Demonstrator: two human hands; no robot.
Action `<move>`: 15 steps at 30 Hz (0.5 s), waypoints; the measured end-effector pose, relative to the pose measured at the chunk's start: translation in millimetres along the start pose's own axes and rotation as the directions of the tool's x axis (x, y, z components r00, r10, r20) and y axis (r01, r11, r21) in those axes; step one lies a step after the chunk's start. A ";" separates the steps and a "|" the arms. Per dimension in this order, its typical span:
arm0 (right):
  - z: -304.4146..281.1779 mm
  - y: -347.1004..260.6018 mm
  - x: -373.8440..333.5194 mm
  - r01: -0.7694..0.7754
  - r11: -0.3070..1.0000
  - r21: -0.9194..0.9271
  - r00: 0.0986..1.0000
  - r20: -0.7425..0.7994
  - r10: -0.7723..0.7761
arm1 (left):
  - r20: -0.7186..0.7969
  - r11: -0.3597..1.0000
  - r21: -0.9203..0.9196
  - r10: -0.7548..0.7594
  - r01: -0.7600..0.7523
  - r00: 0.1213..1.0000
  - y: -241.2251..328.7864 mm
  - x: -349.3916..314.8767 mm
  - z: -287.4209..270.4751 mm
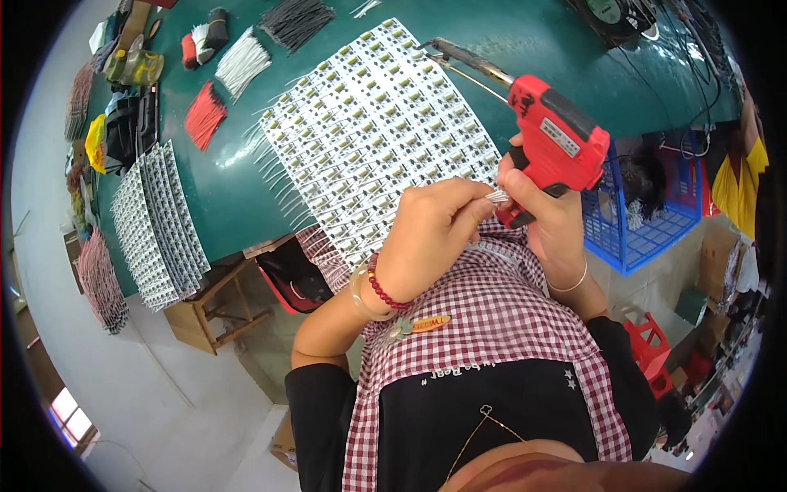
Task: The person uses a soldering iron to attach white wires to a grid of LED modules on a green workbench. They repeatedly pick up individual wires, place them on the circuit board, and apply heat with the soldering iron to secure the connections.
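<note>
My right hand point(554, 220) is wrapped round the handle of a red soldering gun point(557, 135). Its long metal tip and thin feed tube point to the upper left, reaching over the far right corner of a large panel of small circuit boards point(348, 139). Close beside the gun's handle, my left hand point(434, 234) pinches a small bunch of white wires point(497, 197); the fingertips of both hands nearly meet there. The panel lies on the green table, with rows of white boards carrying yellowish-green parts. White wires stick out along its left edge.
Bundles of red wires point(205, 115), white wires point(243, 62) and black wires point(297, 23) lie on the green table point(225, 184). Stacked board panels point(160, 230) stand at the left edge. A blue plastic crate point(648, 238) is at right, near a red stool point(649, 357).
</note>
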State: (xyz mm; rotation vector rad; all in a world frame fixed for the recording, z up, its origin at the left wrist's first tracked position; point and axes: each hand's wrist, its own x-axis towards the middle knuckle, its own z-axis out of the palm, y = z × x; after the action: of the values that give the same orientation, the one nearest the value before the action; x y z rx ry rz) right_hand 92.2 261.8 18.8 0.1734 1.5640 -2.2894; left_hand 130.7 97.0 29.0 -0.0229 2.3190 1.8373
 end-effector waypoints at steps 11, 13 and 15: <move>-6.1 3.2 -1.9 -0.030 0.993 -0.116 0.999 0.010 0.031 | -0.017 0.996 -0.035 -0.087 0.086 0.996 -5.8 -2.6 9.6; -5.1 1.5 -2.0 -0.061 0.995 -0.084 0.998 -0.023 0.059 | 0.023 0.988 -0.053 -0.146 0.147 0.989 -5.6 -2.0 8.2; -13.4 -0.7 -3.3 -0.050 0.983 -0.177 0.998 0.025 0.055 | 0.019 0.977 -0.112 -0.183 0.184 0.983 -4.6 -2.0 6.7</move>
State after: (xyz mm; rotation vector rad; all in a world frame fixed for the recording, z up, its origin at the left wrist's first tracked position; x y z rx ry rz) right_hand 93.6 275.1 15.3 0.1318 1.7156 -2.0912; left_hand 134.2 102.2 23.3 -0.2364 2.1245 1.8685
